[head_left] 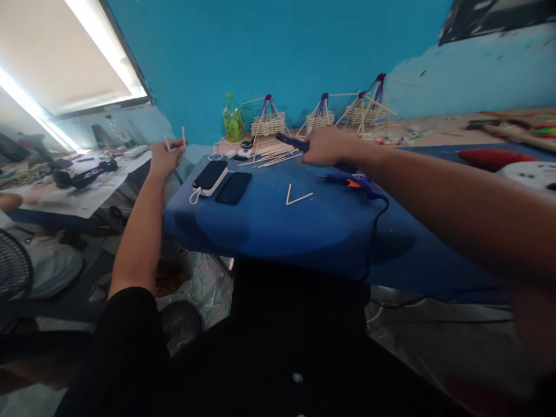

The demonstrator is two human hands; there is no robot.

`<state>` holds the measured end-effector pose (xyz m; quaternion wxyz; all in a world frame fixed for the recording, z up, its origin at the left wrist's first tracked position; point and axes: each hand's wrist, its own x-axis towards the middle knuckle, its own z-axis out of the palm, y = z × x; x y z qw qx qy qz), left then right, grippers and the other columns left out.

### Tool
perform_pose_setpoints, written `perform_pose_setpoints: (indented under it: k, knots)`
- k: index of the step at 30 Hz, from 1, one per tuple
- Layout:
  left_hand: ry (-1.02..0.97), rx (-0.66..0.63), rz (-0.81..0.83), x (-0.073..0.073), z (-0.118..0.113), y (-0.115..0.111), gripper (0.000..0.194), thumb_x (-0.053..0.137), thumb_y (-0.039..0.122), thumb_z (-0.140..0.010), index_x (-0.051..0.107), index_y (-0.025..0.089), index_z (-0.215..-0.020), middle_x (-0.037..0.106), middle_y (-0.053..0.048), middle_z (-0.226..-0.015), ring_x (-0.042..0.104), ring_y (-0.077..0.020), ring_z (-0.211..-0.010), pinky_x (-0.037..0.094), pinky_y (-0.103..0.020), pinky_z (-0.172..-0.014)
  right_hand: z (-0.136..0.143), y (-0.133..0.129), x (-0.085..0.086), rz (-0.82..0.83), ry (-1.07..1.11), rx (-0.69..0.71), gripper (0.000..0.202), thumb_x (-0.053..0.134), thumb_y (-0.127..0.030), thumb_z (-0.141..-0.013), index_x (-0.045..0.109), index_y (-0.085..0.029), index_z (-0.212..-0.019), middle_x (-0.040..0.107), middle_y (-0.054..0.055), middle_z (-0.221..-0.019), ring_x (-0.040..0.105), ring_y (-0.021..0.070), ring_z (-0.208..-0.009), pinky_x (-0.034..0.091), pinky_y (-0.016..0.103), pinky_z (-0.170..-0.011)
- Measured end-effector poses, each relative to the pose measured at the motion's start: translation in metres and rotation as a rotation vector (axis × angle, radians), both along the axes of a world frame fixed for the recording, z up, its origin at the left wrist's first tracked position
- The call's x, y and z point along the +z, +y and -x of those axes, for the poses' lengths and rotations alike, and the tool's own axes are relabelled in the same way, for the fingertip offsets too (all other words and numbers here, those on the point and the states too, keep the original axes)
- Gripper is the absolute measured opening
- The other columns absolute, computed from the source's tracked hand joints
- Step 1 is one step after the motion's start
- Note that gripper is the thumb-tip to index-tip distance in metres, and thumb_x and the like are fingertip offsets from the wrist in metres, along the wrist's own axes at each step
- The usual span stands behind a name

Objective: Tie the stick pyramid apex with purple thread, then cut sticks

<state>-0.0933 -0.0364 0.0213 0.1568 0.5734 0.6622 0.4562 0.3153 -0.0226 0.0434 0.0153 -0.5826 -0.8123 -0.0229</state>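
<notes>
At the left, beyond the table's edge, my left hand [167, 157] is raised, its fingers closed on short pale wooden sticks [183, 136]. Over the back of the table, my right hand [324, 146] grips a dark hand tool [290, 141] pointing left; its exact kind is unclear. Under that tool lies a loose pile of thin wooden sticks [273, 155]. Two sticks [299, 200] form a V on the blue cloth [269, 226]. A blue glue gun [358, 183] with an orange trigger lies on its side below my right forearm.
Several small stick structures [268, 124] with purple ties stand along the wall, beside a green-labelled bottle [234, 120]. A phone on a white power bank [211, 176] and another dark phone [234, 188] lie at left. The glue gun's cord [374, 231] hangs over the front edge.
</notes>
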Motion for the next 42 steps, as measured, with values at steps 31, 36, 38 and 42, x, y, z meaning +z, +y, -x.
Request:
perform_pose_setpoints:
  k: [31, 36, 38, 42]
  knots:
    - [-0.657, -0.625, 0.143, -0.044, -0.232, 0.009, 0.015, 0.079, 0.018, -0.099, 0.065, 0.019, -0.095, 0.039, 0.009, -0.061, 0.022, -0.0015, -0.045, 0.014, -0.021, -0.047, -0.001, 0.01, 0.002, 0.108, 1.114, 0.13, 0.031, 0.094, -0.013, -0.075, 0.067, -0.026, -0.066, 0.072, 0.0, -0.068, 0.069, 0.0191, -0.066, 0.057, 0.034, -0.064]
    - [-0.731, -0.588, 0.11, -0.054, -0.228, 0.022, 0.022, 0.046, 0.03, -0.118, 0.066, 0.021, -0.113, 0.064, 0.003, -0.082, 0.028, -0.0036, -0.046, 0.017, -0.022, -0.047, -0.003, 0.019, -0.005, -0.015, 0.907, 0.109, 0.029, 0.093, -0.015, -0.073, 0.068, -0.029, -0.068, 0.072, 0.001, -0.068, 0.075, 0.0278, -0.08, 0.056, 0.038, -0.068]
    - [-0.681, -0.546, 0.105, -0.063, -0.224, 0.032, 0.02, 0.048, 0.02, -0.115, 0.065, 0.02, -0.107, 0.062, 0.004, -0.077, 0.032, -0.0047, -0.047, 0.024, -0.021, -0.048, -0.001, 0.022, -0.008, -0.093, 0.751, 0.094, 0.029, 0.091, -0.015, -0.072, 0.066, -0.03, -0.068, 0.073, 0.004, -0.072, 0.077, 0.0351, -0.097, 0.059, 0.041, -0.077]
    - [-0.631, -0.592, 0.096, -0.084, -0.216, 0.053, 0.016, 0.058, 0.018, -0.111, 0.07, 0.018, -0.099, 0.069, 0.001, -0.079, 0.059, -0.0074, -0.063, 0.049, -0.021, -0.067, 0.005, 0.025, -0.017, -0.084, 0.623, 0.105, 0.021, 0.086, -0.022, -0.072, 0.068, -0.033, -0.078, 0.081, 0.008, -0.091, 0.07, 0.0428, -0.129, 0.06, 0.048, -0.096]
